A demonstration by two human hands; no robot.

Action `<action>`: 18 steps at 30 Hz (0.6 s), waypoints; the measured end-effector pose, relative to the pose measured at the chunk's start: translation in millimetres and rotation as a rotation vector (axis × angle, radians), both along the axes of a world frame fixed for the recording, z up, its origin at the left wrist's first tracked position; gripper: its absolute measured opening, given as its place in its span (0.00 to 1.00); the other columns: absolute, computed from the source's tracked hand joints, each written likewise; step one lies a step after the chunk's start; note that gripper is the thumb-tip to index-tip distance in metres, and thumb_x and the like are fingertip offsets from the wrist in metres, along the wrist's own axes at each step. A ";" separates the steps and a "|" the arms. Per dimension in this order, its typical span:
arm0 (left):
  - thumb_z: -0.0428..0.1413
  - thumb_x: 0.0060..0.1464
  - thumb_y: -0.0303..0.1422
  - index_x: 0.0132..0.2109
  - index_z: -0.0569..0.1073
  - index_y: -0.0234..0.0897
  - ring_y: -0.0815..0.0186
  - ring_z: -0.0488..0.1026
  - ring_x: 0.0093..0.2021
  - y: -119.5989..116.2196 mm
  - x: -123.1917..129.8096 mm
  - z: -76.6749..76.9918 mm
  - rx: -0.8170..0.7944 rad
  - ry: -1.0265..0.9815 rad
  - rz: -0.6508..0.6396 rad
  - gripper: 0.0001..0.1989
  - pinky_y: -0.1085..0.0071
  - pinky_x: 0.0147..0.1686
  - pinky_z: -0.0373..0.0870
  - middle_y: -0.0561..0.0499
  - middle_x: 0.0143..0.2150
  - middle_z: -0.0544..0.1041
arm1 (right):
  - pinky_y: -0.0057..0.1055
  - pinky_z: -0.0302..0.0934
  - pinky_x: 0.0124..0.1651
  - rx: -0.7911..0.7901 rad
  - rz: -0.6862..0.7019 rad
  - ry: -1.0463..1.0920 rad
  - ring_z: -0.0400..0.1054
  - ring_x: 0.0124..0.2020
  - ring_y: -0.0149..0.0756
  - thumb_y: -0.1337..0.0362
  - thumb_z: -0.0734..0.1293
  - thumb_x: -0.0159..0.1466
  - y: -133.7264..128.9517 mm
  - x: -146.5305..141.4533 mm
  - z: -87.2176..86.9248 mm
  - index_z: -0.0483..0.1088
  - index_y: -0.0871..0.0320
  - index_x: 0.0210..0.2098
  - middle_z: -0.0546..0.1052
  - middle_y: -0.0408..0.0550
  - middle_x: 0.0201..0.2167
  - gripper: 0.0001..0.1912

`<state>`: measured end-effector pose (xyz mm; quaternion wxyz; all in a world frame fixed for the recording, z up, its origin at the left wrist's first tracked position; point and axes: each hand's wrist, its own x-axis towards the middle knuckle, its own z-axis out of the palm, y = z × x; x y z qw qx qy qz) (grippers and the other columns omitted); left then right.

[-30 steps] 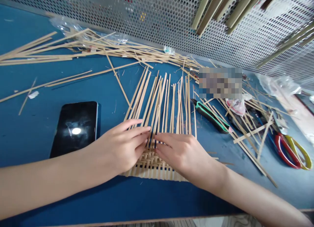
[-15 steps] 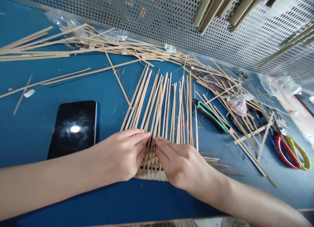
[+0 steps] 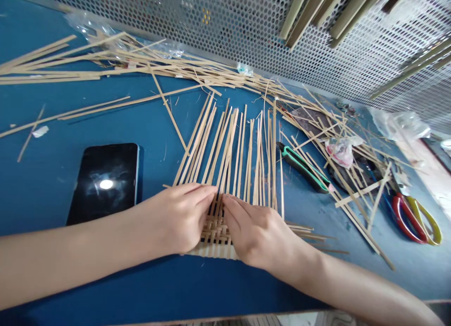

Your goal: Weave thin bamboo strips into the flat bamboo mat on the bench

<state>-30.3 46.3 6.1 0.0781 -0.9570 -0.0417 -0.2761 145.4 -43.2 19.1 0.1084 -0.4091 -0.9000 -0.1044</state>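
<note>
Behind the back edge of the blue tabletop rises a perforated metal panel. Our left hand and right hand lie palm-down, their fingers flat and nearly meeting over a woven mat of bamboo strips, which sits near the front edge, about centre. We cannot tell whether either hand pinches a strip. Long free ends fan from the weave towards the back. These strips look light, stiff yet springy, and liable to split, so we judge the mat best held flat at its woven part, not by the free ends. To its left lies a black smartphone; to its right, a green-handled utility knife, then red-and-yellow scissors. A heap of loose strips runs along the back edge.
</note>
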 end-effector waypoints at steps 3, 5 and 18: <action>0.39 0.60 0.17 0.31 0.79 0.27 0.63 0.80 0.37 3.9 3.1 5.2 -0.036 0.026 0.019 0.24 0.72 0.40 0.80 0.42 0.34 0.82 | 0.37 0.75 0.35 -0.033 0.007 0.003 0.75 0.38 0.49 0.81 0.53 0.61 1.9 1.7 1.7 0.76 0.79 0.39 0.78 0.69 0.38 0.20; 0.38 0.62 0.18 0.32 0.79 0.27 0.64 0.80 0.37 6.8 2.6 6.8 -0.062 0.049 0.035 0.25 0.73 0.38 0.79 0.43 0.35 0.82 | 0.36 0.75 0.34 -0.073 -0.002 0.021 0.75 0.37 0.48 0.81 0.54 0.63 3.5 4.6 6.5 0.76 0.77 0.39 0.78 0.68 0.40 0.19; 0.38 0.57 0.13 0.49 0.73 0.35 0.60 0.64 0.61 33.2 -44.5 11.5 -0.215 0.310 0.111 0.25 0.60 0.57 0.62 0.51 0.53 0.75 | 0.30 0.69 0.40 -0.355 -0.466 0.450 0.75 0.36 0.35 0.65 0.69 0.65 4.8 100.2 41.1 0.76 0.57 0.35 0.80 0.44 0.34 0.03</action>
